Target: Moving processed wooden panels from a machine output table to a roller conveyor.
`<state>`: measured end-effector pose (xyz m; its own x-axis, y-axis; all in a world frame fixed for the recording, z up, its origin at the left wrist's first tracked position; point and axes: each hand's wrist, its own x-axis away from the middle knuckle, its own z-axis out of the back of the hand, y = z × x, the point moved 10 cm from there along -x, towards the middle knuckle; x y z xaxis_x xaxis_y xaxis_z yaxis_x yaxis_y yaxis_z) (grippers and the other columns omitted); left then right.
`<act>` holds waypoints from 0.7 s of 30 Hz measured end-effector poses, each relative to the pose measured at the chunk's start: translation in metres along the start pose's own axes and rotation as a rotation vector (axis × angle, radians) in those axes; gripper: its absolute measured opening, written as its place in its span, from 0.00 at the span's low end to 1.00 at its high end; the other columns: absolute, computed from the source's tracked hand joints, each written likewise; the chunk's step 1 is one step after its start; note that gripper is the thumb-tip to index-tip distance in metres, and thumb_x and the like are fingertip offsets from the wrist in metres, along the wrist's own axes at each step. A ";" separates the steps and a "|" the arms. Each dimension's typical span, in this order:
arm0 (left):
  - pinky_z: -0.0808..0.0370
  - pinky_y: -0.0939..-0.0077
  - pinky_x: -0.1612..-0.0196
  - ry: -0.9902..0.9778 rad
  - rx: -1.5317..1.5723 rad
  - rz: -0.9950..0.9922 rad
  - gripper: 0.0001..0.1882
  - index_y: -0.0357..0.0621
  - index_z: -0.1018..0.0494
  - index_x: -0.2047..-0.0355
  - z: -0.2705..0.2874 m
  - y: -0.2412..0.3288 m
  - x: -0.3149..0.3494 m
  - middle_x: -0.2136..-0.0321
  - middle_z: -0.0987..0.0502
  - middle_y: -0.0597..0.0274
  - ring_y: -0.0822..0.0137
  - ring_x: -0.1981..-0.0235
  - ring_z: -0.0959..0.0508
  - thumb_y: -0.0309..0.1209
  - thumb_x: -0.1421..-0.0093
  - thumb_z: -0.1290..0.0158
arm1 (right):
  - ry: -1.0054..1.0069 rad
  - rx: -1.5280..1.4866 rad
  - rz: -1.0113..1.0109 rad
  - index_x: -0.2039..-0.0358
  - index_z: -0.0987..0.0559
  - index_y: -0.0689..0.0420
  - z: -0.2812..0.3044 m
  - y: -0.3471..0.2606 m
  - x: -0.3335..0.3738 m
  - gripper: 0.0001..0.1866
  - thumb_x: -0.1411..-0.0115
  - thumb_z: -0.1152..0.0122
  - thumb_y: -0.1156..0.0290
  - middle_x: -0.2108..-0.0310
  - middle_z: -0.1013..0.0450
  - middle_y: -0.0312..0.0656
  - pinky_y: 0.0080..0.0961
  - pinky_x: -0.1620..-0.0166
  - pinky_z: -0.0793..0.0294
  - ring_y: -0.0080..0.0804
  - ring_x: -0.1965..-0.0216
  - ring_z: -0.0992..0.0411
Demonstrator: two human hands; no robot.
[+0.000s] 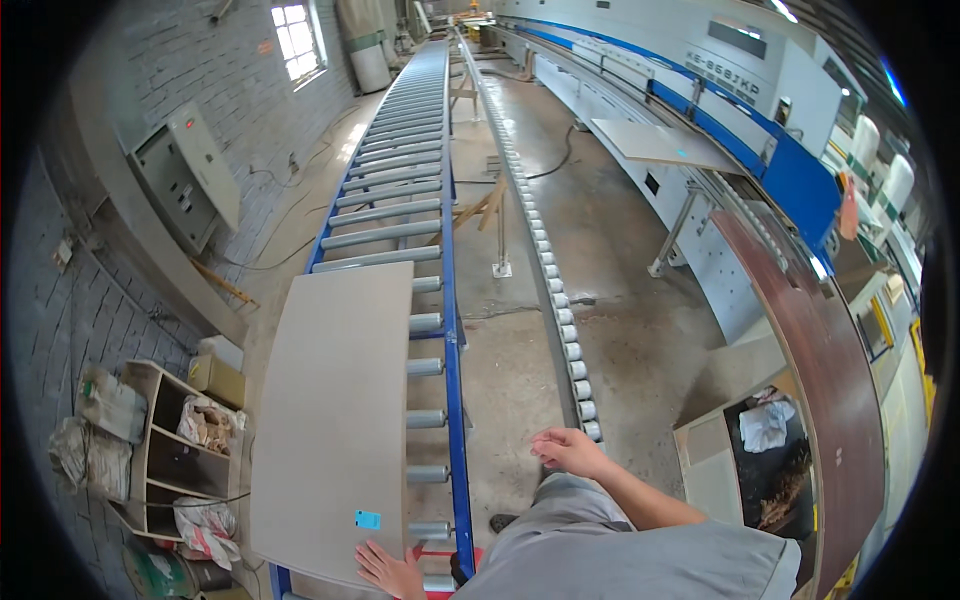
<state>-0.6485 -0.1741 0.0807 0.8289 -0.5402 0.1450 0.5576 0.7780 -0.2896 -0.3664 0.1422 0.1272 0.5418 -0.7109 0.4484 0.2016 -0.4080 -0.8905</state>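
Flat on a grey panel (pixel 335 400) lies my left hand (pixel 388 570), its fingers spread near the panel's near right corner. Just beyond that hand a small blue label (pixel 368 520) is stuck to the panel. The panel rests on the rollers of a blue-framed roller conveyor (pixel 458 440), close to its near end. My right hand (pixel 570 452) hangs in the air in front of my body, near the end of a narrow roller rail (pixel 572 350). Its fingers are loosely bent, and nothing shows in them.
At the right runs a long white and blue machine (pixel 690 75) with another grey panel (pixel 665 143) on it. Nearer stands a brown-topped table (pixel 810 340). A wooden shelf unit (pixel 185 450) with bags and an open electrical cabinet (pixel 170 180) stand at the left.
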 end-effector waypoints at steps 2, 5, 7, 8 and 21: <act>0.52 0.50 0.38 0.017 0.066 0.019 0.45 0.39 0.49 0.38 0.007 -0.003 0.002 0.38 0.48 0.49 0.48 0.38 0.48 0.58 0.46 0.53 | 0.044 0.079 0.021 0.57 0.26 0.61 0.021 -0.008 0.018 0.15 0.39 0.45 0.64 0.66 0.25 0.37 0.21 0.61 0.26 0.21 0.67 0.29; 0.52 0.50 0.38 0.091 0.212 0.046 0.48 0.39 0.50 0.38 0.010 -0.005 0.008 0.37 0.49 0.49 0.47 0.37 0.49 0.60 0.48 0.53 | 0.088 0.028 0.019 0.57 0.26 0.61 0.057 -0.009 0.048 0.15 0.39 0.45 0.64 0.66 0.25 0.37 0.21 0.61 0.26 0.21 0.68 0.29; 0.51 0.50 0.38 0.056 0.097 0.015 0.48 0.38 0.50 0.38 -0.005 0.006 0.006 0.37 0.49 0.49 0.47 0.37 0.49 0.61 0.48 0.53 | 0.121 0.103 0.041 0.57 0.26 0.62 0.090 0.005 0.060 0.16 0.39 0.46 0.64 0.65 0.25 0.38 0.22 0.60 0.25 0.22 0.67 0.28; 0.51 0.50 0.39 0.035 -0.033 0.028 0.48 0.37 0.50 0.38 -0.012 0.006 0.007 0.37 0.50 0.49 0.47 0.37 0.49 0.61 0.48 0.54 | 0.149 0.081 0.040 0.56 0.26 0.62 0.105 0.009 0.068 0.16 0.38 0.46 0.63 0.64 0.25 0.39 0.22 0.60 0.25 0.23 0.66 0.28; 0.31 0.64 0.51 -0.121 1.662 0.168 0.25 0.37 0.37 0.48 -0.038 0.058 -0.072 0.52 0.31 0.53 0.59 0.52 0.29 0.42 0.39 0.53 | 0.449 -0.221 -0.009 0.59 0.25 0.63 0.348 0.102 0.224 0.14 0.40 0.46 0.65 0.67 0.25 0.39 0.21 0.63 0.26 0.23 0.68 0.28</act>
<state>-0.6774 -0.1019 0.0175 0.8342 -0.4571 0.3084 -0.1601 0.3343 0.9288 0.0589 0.1408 0.1097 0.1264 -0.8636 0.4880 0.0004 -0.4919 -0.8706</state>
